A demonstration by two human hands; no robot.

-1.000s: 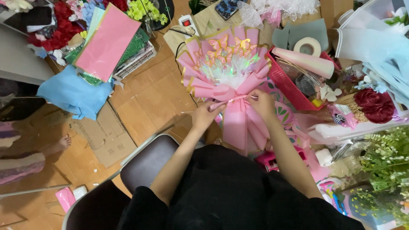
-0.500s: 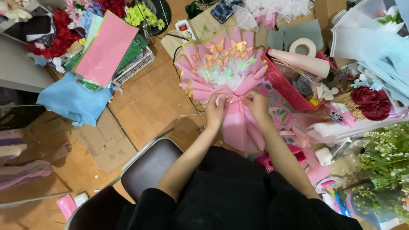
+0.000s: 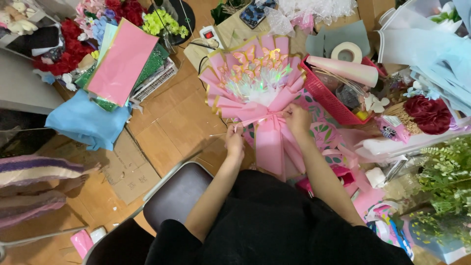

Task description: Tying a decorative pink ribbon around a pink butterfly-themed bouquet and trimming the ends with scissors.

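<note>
A pink paper-wrapped bouquet [image 3: 255, 83] with gold-edged sheets and orange butterflies lies on the wooden floor in front of me. A pink ribbon [image 3: 257, 119] runs around its narrow waist. My left hand [image 3: 234, 139] pinches one ribbon end at the left of the waist. My right hand [image 3: 297, 119] grips the other end at the right side. The pink stem wrap [image 3: 270, 147] hangs down between my forearms.
A red basket [image 3: 327, 95] with a pink paper roll and a tape roll [image 3: 346, 51] stands right of the bouquet. Pink and green sheets [image 3: 122, 61] and blue cloth [image 3: 86, 125] lie at left. A dark stool [image 3: 176, 194] sits near my knees. Artificial flowers and greenery [image 3: 441, 191] crowd the right.
My hands have spread apart along the ribbon, the left one moving down and left from the bouquet's waist. The view has shifted slightly.
</note>
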